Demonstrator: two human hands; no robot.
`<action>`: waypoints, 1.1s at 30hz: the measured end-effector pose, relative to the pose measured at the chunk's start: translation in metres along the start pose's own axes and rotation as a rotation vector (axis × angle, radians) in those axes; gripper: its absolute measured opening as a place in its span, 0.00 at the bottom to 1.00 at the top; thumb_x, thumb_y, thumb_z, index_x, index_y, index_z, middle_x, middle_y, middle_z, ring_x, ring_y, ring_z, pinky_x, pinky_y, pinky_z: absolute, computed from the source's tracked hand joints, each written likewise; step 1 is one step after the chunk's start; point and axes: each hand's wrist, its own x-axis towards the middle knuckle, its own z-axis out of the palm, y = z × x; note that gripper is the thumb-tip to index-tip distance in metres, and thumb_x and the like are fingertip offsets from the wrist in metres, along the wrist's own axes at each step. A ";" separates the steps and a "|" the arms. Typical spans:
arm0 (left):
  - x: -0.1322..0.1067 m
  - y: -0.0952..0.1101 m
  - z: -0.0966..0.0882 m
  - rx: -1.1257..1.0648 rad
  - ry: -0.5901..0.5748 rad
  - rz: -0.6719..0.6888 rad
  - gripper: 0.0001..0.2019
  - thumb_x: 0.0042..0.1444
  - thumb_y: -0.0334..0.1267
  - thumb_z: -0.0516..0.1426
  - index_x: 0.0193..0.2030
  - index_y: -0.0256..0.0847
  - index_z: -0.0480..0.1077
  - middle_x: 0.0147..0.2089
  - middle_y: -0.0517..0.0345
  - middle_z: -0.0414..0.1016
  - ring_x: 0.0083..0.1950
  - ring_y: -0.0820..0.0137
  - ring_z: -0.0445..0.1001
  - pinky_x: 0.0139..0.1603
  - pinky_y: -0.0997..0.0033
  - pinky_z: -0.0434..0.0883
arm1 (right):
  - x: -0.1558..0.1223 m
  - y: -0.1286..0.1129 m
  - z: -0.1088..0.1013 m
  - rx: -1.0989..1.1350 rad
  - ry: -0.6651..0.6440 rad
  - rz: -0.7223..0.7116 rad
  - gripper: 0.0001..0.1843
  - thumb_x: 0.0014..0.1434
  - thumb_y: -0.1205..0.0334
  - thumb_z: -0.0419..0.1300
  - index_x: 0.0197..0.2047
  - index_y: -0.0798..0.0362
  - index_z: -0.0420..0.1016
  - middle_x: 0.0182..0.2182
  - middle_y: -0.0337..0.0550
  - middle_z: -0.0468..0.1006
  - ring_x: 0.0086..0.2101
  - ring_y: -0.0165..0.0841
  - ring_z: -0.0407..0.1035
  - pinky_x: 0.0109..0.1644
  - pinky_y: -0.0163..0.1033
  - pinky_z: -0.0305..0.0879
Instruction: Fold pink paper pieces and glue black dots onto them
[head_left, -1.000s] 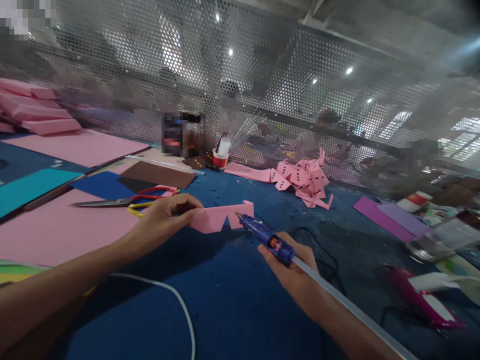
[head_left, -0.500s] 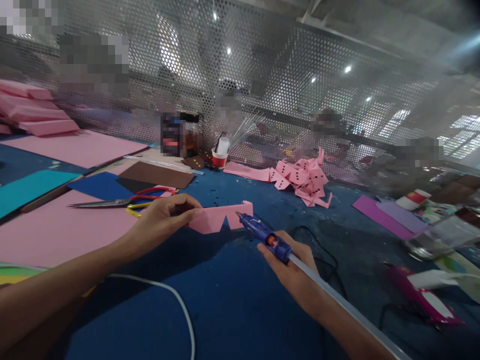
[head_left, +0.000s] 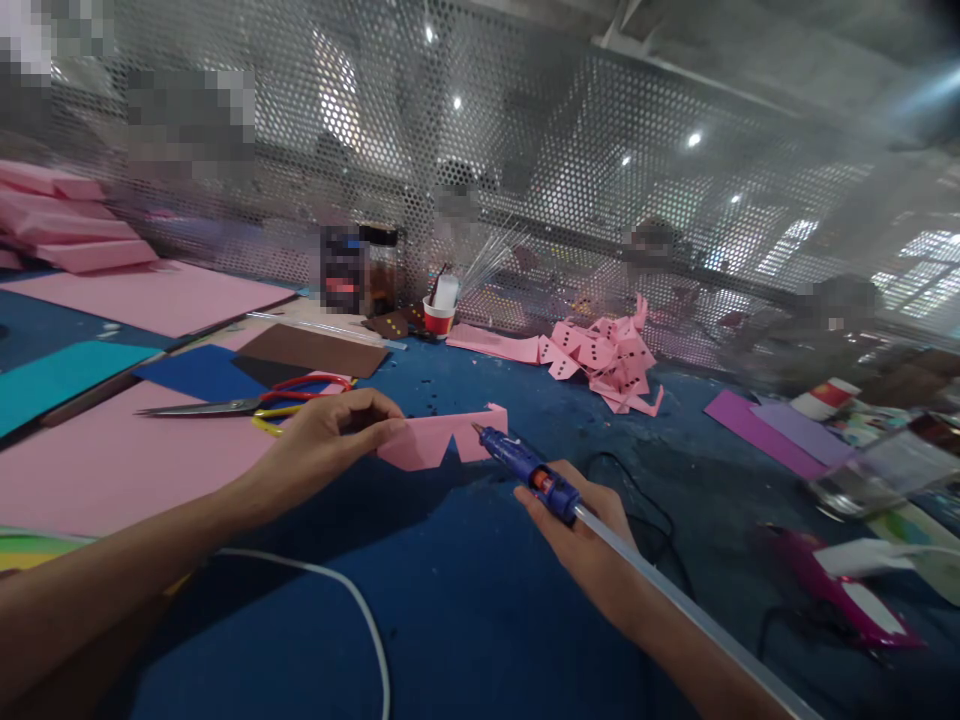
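A person is working at a blue table (head_left: 465, 610), seen from their own head looking down at both bare hands.

The left hand (head_left: 330, 445) is pinching one end of a pink paper strip (head_left: 435, 443) between thumb and fingertips, holding it just above the table near the middle of the view. The strip's lower edge is cut in a zigzag, and its far end is folding upward.

The right hand (head_left: 592, 540) is closing around a blue glue gun (head_left: 529, 472), gripping it with the nozzle pointing up and left. The nozzle tip is touching or almost touching the strip's right end; which one cannot be told. A long clear glue stick (head_left: 675, 600) is sticking out of the back of the gun, running along the right forearm.

Scissors (head_left: 247, 402) with red and yellow handles are lying just behind the left hand, partly on a large pink sheet (head_left: 112, 460). A white cable (head_left: 352, 600) is curving across the table below the left arm. Further back, a brown sheet (head_left: 315, 350), a red cup (head_left: 439, 318) and a pile of pink cut pieces (head_left: 607, 355) with dark dots are lying before a perforated metal screen (head_left: 562, 150). To the right, purple sheets (head_left: 780, 430) and a pink glue gun (head_left: 840, 590) are lying well apart from the hands.
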 end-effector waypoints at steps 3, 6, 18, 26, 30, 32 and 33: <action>0.000 0.000 -0.001 0.015 0.004 0.013 0.15 0.59 0.53 0.60 0.38 0.41 0.75 0.35 0.58 0.76 0.37 0.67 0.73 0.37 0.71 0.68 | 0.001 -0.001 0.000 -0.018 0.003 -0.003 0.13 0.64 0.50 0.60 0.38 0.52 0.74 0.22 0.35 0.71 0.21 0.26 0.62 0.21 0.31 0.52; -0.001 0.000 -0.001 0.029 0.008 0.020 0.15 0.58 0.53 0.60 0.37 0.42 0.75 0.34 0.59 0.75 0.36 0.68 0.72 0.36 0.72 0.68 | 0.001 -0.001 -0.001 -0.043 0.001 -0.009 0.13 0.64 0.50 0.59 0.38 0.52 0.74 0.22 0.35 0.71 0.21 0.26 0.63 0.22 0.31 0.53; -0.002 -0.001 -0.001 0.024 0.011 0.016 0.15 0.58 0.53 0.60 0.38 0.42 0.74 0.34 0.59 0.75 0.37 0.68 0.71 0.36 0.72 0.67 | 0.001 -0.004 -0.002 -0.092 -0.007 -0.006 0.12 0.64 0.51 0.59 0.36 0.51 0.73 0.22 0.34 0.70 0.21 0.26 0.62 0.22 0.30 0.53; -0.002 0.002 -0.001 0.023 0.013 0.018 0.16 0.58 0.53 0.60 0.37 0.41 0.74 0.33 0.59 0.75 0.35 0.67 0.71 0.35 0.71 0.67 | 0.001 0.001 -0.001 -0.107 0.016 -0.012 0.11 0.64 0.51 0.59 0.36 0.50 0.72 0.21 0.33 0.69 0.20 0.26 0.61 0.22 0.31 0.52; 0.000 0.000 -0.001 0.019 0.008 0.022 0.16 0.59 0.53 0.60 0.37 0.41 0.74 0.33 0.59 0.75 0.36 0.67 0.72 0.35 0.72 0.68 | 0.001 0.002 -0.001 -0.109 0.023 -0.018 0.12 0.64 0.51 0.59 0.35 0.50 0.71 0.21 0.33 0.68 0.20 0.26 0.60 0.22 0.31 0.52; 0.000 -0.002 -0.001 0.009 0.007 0.026 0.15 0.59 0.53 0.60 0.37 0.42 0.74 0.34 0.59 0.75 0.36 0.68 0.72 0.35 0.72 0.67 | 0.001 0.001 -0.001 -0.101 0.021 -0.007 0.12 0.64 0.51 0.59 0.35 0.50 0.71 0.20 0.32 0.67 0.19 0.26 0.60 0.22 0.31 0.52; 0.000 -0.002 -0.001 0.007 0.005 0.025 0.15 0.59 0.52 0.60 0.37 0.42 0.74 0.34 0.59 0.75 0.36 0.68 0.71 0.35 0.72 0.67 | 0.002 0.000 -0.002 -0.103 0.015 -0.001 0.12 0.64 0.51 0.59 0.35 0.50 0.71 0.20 0.32 0.67 0.19 0.26 0.59 0.22 0.31 0.52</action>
